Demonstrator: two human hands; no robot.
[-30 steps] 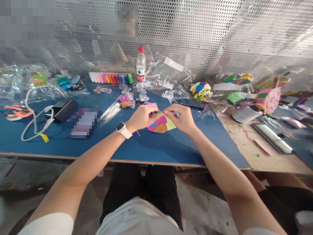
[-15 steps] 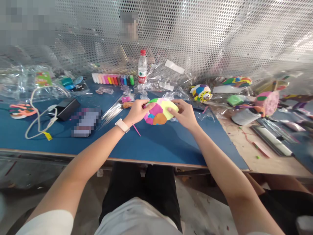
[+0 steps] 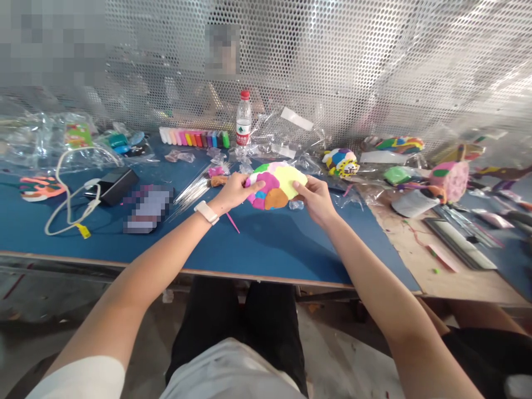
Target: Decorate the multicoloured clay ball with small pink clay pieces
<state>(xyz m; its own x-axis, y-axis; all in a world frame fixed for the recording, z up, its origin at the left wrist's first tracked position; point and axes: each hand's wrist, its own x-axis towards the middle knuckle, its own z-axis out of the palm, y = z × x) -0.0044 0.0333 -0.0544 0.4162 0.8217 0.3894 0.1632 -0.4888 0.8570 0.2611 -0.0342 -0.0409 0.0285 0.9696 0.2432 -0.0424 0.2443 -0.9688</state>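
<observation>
A rounded piece covered in patches of coloured modelling clay (image 3: 276,184) is held up above the blue table, between my two hands. Its patches are yellow, magenta, orange-brown, green, pale pink and blue. My left hand (image 3: 238,191) grips the magenta left end, thumb on the near face. At the yellow right end, my right hand (image 3: 316,198) pinches it with the thumb in front; the fingers behind are partly hidden. Below the left wrist a thin pink stick (image 3: 233,223) lies on the table.
A water bottle (image 3: 244,119) stands behind, beside a row of coloured clay sticks (image 3: 195,138). Thin metal wires (image 3: 193,185), a blurred-out phone (image 3: 148,210), a black box (image 3: 112,185) and a white cable (image 3: 52,208) lie left. A clay-covered figure (image 3: 341,162) sits right, near plastic wrapping.
The clay piece has tilted slightly, showing more of its yellow face. My right thumb has shifted toward the piece's right edge. Both hands keep hold; the view has moved a little.
</observation>
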